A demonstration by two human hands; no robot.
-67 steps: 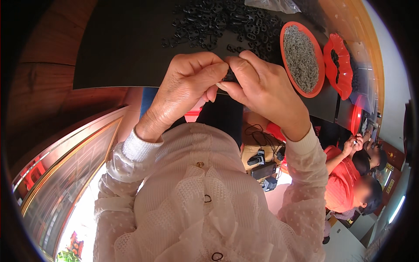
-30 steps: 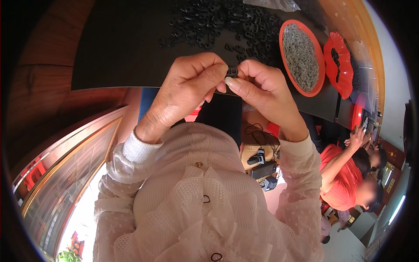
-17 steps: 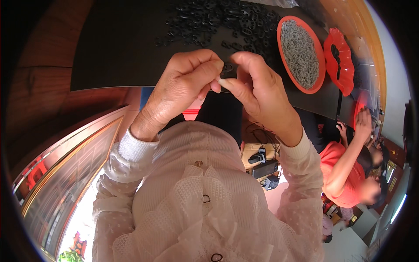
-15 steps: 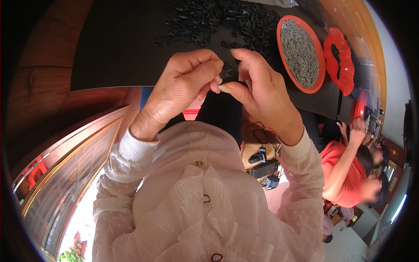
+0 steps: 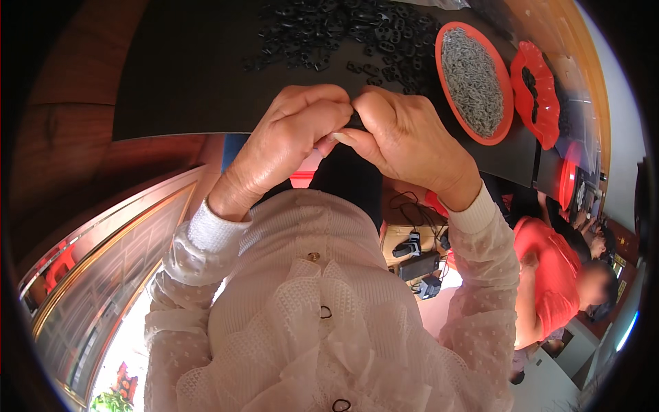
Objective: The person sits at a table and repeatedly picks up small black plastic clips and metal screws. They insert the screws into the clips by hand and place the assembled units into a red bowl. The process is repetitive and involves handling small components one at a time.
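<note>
Above the near table edge, my left hand (image 5: 292, 134) and my right hand (image 5: 412, 141) meet fingertip to fingertip, both closed. Between them a bit of a small black plastic part (image 5: 355, 121) shows; the fingers cover most of it. I cannot make out whether the right fingers hold anything besides that part. Beyond the hands lies a loose pile of similar black plastic parts with round holes (image 5: 309, 34). To the right, an oval orange-red tray (image 5: 509, 103) holds a heap of small grey screw-like pieces (image 5: 472, 86).
A red wavy-edged dish (image 5: 547, 110) with dark pieces stands right of the tray. The dark table top (image 5: 185, 89) ends just below my hands. Black adapters and cables (image 5: 419, 264) lie on a wooden surface below. Another person in a red shirt (image 5: 549, 268) sits at the right.
My right hand has closed in, its fingers curling from an open pinch onto the part at my left fingertips. The person at the right has lowered an arm.
</note>
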